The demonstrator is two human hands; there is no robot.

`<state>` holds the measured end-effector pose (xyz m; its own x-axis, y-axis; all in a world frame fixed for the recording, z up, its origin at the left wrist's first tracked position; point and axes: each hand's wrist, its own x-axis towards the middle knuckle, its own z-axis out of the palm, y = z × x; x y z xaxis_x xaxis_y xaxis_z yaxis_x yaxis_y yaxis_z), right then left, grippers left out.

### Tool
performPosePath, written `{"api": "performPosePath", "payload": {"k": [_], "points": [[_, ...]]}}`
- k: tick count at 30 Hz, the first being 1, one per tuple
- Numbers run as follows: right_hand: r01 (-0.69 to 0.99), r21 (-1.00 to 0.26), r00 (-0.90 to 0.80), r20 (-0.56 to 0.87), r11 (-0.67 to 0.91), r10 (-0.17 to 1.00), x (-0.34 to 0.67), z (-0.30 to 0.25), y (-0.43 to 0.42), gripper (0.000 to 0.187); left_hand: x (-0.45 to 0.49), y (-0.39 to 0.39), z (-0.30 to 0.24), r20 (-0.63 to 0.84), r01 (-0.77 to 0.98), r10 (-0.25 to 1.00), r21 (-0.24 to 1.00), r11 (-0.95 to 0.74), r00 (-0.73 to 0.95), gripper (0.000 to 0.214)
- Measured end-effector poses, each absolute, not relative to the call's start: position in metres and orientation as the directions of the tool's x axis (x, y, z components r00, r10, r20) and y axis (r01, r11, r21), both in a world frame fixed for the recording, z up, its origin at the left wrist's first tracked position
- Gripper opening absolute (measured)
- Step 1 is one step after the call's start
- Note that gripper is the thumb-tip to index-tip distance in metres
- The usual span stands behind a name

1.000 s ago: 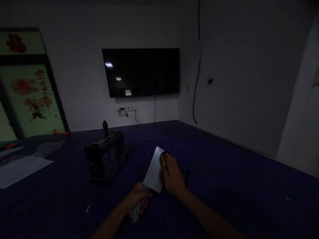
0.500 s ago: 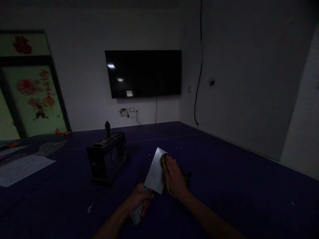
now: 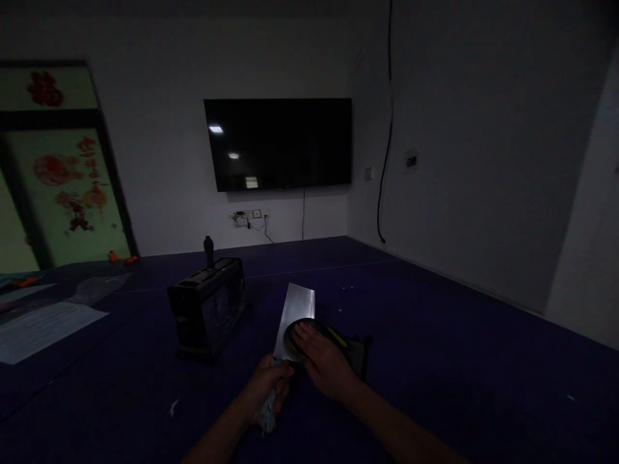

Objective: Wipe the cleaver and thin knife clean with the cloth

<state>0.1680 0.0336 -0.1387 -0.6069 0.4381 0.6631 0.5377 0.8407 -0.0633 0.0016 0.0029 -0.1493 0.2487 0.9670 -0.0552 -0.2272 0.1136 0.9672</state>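
Note:
My left hand [image 3: 268,390] is closed around the wrapped handle [image 3: 267,415] of a cleaver. Its broad, shiny blade [image 3: 296,306] points away from me, tilted above the purple surface. My right hand [image 3: 325,362] presses a round dark pad [image 3: 296,325] with a pale underside against the blade near the handle. Fingers lie over the pad's top; its exact kind is unclear in the dim light. Just behind that hand a dark object [image 3: 356,354] with a yellow strip shows partly. Left of the cleaver stands a black knife block [image 3: 206,309] with a dark handle upright in its top.
Printed paper sheets [image 3: 51,325] and clear plastic film [image 3: 99,287] lie at the left. Small orange items [image 3: 120,258] sit near the door. A television [image 3: 280,145] hangs on the back wall, and a black cable [image 3: 388,142] runs down the right wall.
The pad and my right hand have moved down the blade toward the handle and slightly left, the pad now lying flatter. The blade has turned a little to the left.

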Motion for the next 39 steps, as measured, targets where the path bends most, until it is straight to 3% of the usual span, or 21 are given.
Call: {"api": "performPosePath", "payload": {"k": [20, 39], "points": [[0.379, 0.007, -0.717, 0.634, 0.925, 0.289, 0.168, -0.144, 0.036, 0.057, -0.001, 0.008, -0.148, -0.091, -0.329, 0.972, 0.93, 0.161, 0.218, 0.023], [0.625, -0.094, -0.447, 0.771, 0.775, 0.454, 0.171, -0.148, 0.047, 0.048, -0.002, 0.005, -0.151, -0.066, -0.157, 0.907, 0.977, 0.144, 0.417, 0.02]]}}
